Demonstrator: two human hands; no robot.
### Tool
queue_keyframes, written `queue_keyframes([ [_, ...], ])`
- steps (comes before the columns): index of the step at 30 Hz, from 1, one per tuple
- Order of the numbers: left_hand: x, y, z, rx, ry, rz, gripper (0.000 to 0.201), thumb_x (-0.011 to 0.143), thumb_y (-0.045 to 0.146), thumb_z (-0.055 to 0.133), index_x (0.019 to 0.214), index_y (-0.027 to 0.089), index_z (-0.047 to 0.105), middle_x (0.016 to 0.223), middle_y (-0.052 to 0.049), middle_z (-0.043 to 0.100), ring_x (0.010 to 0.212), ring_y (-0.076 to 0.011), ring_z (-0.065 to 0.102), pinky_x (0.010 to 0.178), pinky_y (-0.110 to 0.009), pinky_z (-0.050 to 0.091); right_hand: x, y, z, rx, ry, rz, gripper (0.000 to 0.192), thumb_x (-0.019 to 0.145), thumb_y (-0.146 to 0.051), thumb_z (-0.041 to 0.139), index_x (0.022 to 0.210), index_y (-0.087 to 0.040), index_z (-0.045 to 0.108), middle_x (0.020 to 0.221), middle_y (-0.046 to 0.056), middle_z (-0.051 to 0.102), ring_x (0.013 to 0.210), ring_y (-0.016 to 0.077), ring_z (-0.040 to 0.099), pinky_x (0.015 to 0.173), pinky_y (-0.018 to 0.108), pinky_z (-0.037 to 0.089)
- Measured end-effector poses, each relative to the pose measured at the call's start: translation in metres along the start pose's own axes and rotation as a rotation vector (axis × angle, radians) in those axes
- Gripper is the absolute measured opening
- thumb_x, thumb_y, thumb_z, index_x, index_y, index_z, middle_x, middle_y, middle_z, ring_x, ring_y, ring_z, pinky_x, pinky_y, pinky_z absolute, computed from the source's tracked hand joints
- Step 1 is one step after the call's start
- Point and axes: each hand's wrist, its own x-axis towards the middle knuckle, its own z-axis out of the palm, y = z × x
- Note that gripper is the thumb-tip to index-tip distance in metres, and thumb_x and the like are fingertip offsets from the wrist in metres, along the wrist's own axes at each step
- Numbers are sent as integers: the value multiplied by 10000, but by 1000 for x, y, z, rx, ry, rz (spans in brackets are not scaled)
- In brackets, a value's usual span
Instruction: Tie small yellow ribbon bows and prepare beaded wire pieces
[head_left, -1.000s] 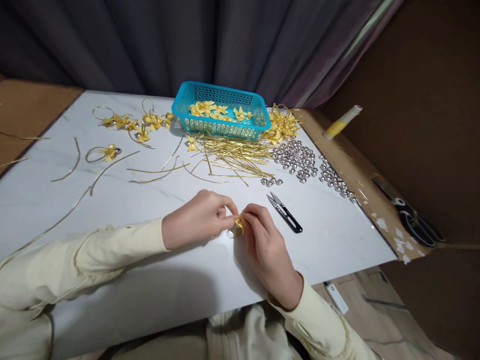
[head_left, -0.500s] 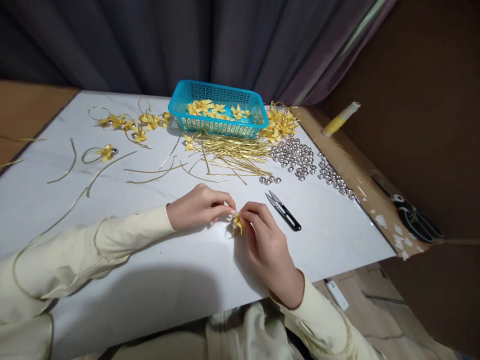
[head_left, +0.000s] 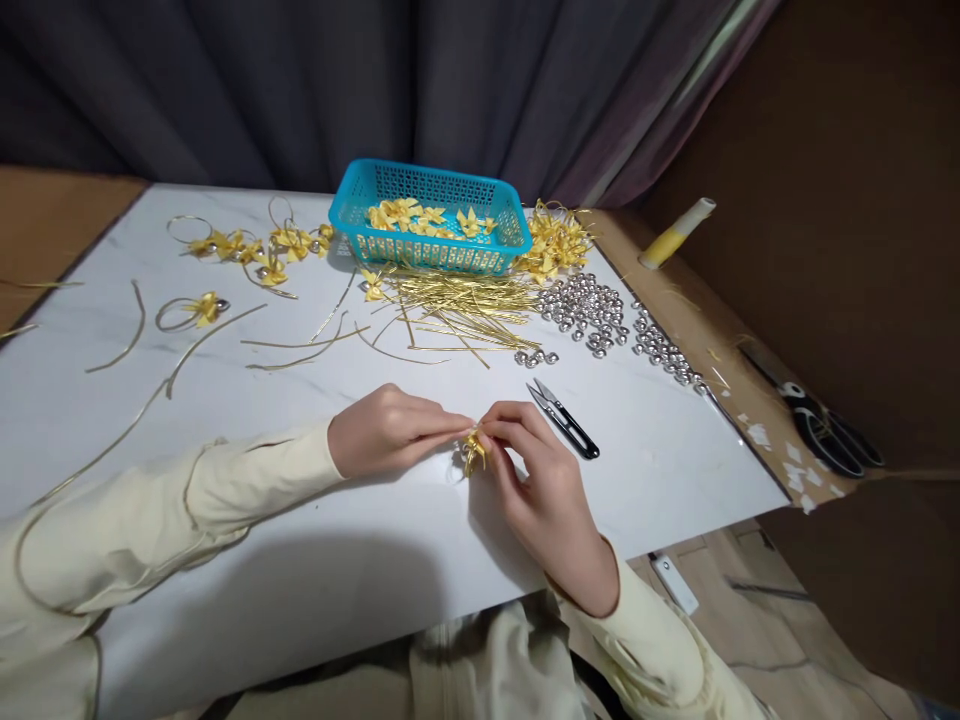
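Note:
Just left of the small black thread snips (head_left: 564,420), both hands meet over the white tabletop. My right hand (head_left: 536,490) is closed, thumb and index finger pinching a small yellow ribbon flower (head_left: 474,452) that hangs below the fingertips. My left hand (head_left: 397,430) reaches in from the left, its fingers straight and pressed together, the tips touching the flower's upper end. Whatever lies between those left fingertips is too small to make out. Beyond the hands lies a pile of cut gold cords (head_left: 465,300), with a heap of silver beads (head_left: 585,305) to its right.
A blue basket (head_left: 431,252) of yellow flowers stands at the back, beside a pile of finished flowers (head_left: 555,245). Flowers with cord loops (head_left: 206,308) and loose cords lie left. Large black scissors (head_left: 825,430) and a yellow-and-white tube (head_left: 677,235) rest on the right ledge.
My left fingers have straightened and closed together, with their tips moved slightly right against the flower. My right hand keeps its pinch. The whole view has shifted a little.

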Motion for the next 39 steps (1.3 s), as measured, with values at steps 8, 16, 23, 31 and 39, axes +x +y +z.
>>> queue_keyframes([
  [8,-7,1,2,264,1,169,199,952,161,421,1064,95,571,562,24,628,427,-83,528,404,-228,317,0,-2,-2,73,-10,104,180,877,-51,460,819,-161,590,876,71,575,777,145,583,655,256,485],
  [16,-12,-1,3,371,-22,251,274,914,57,355,1160,80,475,561,33,603,433,-86,508,391,-223,305,1,-2,-3,108,-11,186,182,871,-61,482,790,-162,610,872,65,582,767,145,580,601,246,456],
  [23,-17,0,3,376,-86,278,282,943,43,317,1200,25,431,607,7,624,478,-110,539,397,-241,341,0,-5,-2,143,-9,218,186,859,-52,482,777,-159,611,861,58,575,739,136,574,590,243,457],
  [31,-18,8,4,407,-141,269,303,943,47,305,1211,-9,434,628,-27,603,519,-138,553,417,-252,374,-4,-8,1,104,24,208,192,879,-65,446,812,-162,597,881,66,570,785,150,583,647,268,489],
  [39,-17,5,11,432,-42,325,285,928,60,336,1184,7,449,545,11,578,433,-133,525,359,-262,354,-4,-10,6,77,56,141,204,876,-44,426,834,-172,580,869,70,568,794,157,591,691,287,514],
])
